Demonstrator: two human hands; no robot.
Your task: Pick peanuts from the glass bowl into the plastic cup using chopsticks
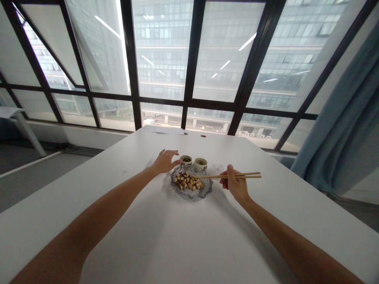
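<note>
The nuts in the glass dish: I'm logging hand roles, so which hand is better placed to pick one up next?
Probably right: the right hand holds chopsticks whose tips reach over the nuts; the left hand rests open beside the left cup, empty.

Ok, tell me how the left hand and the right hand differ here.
The left hand is open and holds nothing; the right hand is closed on a pair of chopsticks. The left hand's fingertips reach to a small cup behind the glass dish; the right hand sits right of the dish, only the chopsticks' tips reaching over it. Both are bare and flank the dish on the white table.
</note>
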